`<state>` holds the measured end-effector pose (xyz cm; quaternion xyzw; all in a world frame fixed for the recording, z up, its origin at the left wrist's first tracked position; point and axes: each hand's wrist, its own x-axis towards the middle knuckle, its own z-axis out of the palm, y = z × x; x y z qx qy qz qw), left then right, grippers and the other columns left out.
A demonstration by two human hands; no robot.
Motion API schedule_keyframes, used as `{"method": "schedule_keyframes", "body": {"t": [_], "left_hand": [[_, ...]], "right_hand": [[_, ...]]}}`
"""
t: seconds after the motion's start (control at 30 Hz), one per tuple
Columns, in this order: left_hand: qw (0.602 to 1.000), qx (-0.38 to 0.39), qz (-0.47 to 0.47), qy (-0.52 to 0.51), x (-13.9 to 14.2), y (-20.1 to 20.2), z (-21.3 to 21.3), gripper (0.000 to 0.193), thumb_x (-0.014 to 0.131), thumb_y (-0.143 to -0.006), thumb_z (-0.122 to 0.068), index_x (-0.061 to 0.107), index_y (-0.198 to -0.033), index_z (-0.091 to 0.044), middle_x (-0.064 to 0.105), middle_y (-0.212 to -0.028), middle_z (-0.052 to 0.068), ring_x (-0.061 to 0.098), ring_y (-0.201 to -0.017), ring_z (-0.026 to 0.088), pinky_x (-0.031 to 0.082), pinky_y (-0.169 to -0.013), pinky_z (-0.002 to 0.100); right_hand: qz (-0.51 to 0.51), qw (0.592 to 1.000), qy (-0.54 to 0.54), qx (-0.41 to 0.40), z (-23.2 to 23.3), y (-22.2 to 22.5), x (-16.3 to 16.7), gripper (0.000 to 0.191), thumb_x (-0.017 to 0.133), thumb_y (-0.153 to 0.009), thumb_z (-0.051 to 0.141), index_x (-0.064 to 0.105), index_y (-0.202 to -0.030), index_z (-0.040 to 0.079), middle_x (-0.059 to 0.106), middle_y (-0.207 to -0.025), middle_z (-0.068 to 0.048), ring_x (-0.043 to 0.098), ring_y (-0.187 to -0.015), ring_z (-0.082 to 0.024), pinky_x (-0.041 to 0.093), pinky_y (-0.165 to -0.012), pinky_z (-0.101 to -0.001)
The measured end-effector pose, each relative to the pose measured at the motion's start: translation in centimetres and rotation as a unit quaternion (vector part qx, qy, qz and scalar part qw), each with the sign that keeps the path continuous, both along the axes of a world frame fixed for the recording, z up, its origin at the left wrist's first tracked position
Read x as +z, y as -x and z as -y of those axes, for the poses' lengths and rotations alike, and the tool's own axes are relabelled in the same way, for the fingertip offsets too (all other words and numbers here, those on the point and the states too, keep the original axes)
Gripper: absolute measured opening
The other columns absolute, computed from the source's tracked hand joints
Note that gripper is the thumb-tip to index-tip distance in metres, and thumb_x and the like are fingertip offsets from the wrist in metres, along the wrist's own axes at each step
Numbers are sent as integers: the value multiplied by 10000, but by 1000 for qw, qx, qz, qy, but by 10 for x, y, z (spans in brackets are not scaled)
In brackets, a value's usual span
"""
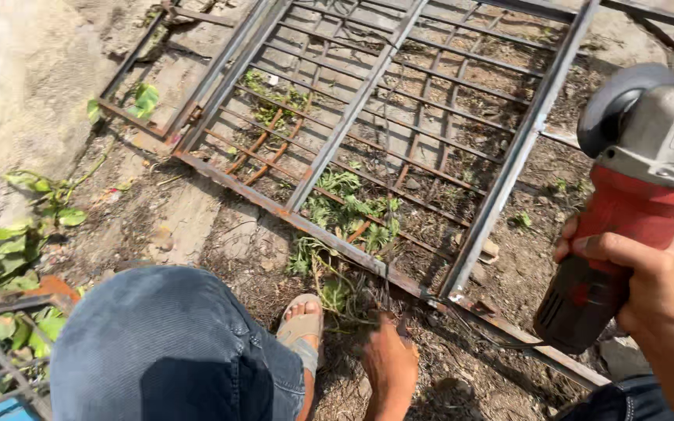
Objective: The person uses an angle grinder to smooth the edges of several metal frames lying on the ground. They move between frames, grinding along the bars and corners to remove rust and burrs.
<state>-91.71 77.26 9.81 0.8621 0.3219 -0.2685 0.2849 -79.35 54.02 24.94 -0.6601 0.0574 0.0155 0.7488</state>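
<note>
My right hand [649, 281] grips the red and black body of an angle grinder [633, 195], held up at the right, its grey head and disc guard pointing away from me. My left hand [388, 362] reaches down to the dirt by the near rail of a rusty metal window grille [352, 101] lying flat on the ground. Its fingers close around thin weed stems or a wire beside the frame's corner; I cannot tell which. My knee in blue jeans [165, 343] and my sandalled foot [302, 323] are at the lower left.
Green weeds [349, 210] grow up through the grille bars. A second rusty grille piece [9, 327] lies at the bottom left over something blue. Leafy plants [17, 242] line the left edge beside a pale concrete slope [17, 86]. Dry earth and debris surround the frame.
</note>
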Motion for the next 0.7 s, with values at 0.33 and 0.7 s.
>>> {"method": "schedule_keyframes", "body": {"t": [0.33, 0.7], "left_hand": [[996, -31, -46, 76, 57, 25, -72, 1108, 919, -688, -324, 269, -1505, 47, 389, -1433, 243, 423, -1309, 340, 336, -1103, 413], [810, 366, 300, 347, -82, -86, -124, 795, 826, -586, -147, 495, -1299, -29, 709, -1084, 142, 720, -940, 260, 603, -830, 373]], "right_hand": [[-128, 967, 26, 218, -177, -33, -94, 284, 687, -656, 3, 616, -918, -81, 674, -775, -156, 664, -622, -248, 562, -591, -392], [-258, 895, 190, 310, -354, -80, -230, 265, 726, -618, 117, 645, -848, 13, 669, -722, -118, 635, -586, -231, 544, -561, -364]]}}
